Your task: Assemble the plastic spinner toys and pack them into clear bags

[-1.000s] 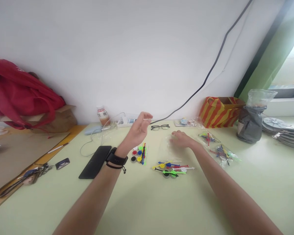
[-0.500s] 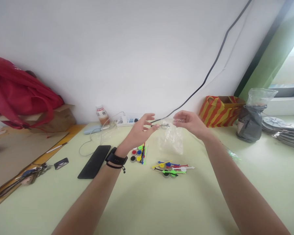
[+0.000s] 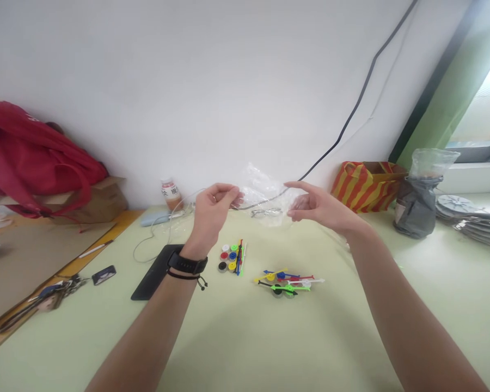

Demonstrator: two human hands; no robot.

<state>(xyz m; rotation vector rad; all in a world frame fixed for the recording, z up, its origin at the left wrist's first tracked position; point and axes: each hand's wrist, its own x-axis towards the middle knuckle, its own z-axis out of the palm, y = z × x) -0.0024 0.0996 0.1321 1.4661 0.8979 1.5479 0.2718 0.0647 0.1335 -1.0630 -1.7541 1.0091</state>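
A crumpled clear plastic bag is held up above the back of the table, near the wall. My left hand pinches its left edge between thumb and fingertips. At the bag's right side is my right hand, thumb and index finger spread apart, its other fingertips against or behind the film. Closer to me lies a loose pile of coloured plastic arrow spinners on clear round bases. Left of the pile, several coloured round pieces sit in two columns beside a bundle of coloured arrows.
Glasses lie behind the bag. At left are a black tablet-like slab, keys, a drink bottle and a red bag on a cardboard box. A striped bag and dark grey bag stand right. A black cable crosses the wall.
The plastic bag has risen and spread sideways. My left hand has moved left and closed on its edge; my right hand's thumb and index finger have opened apart.
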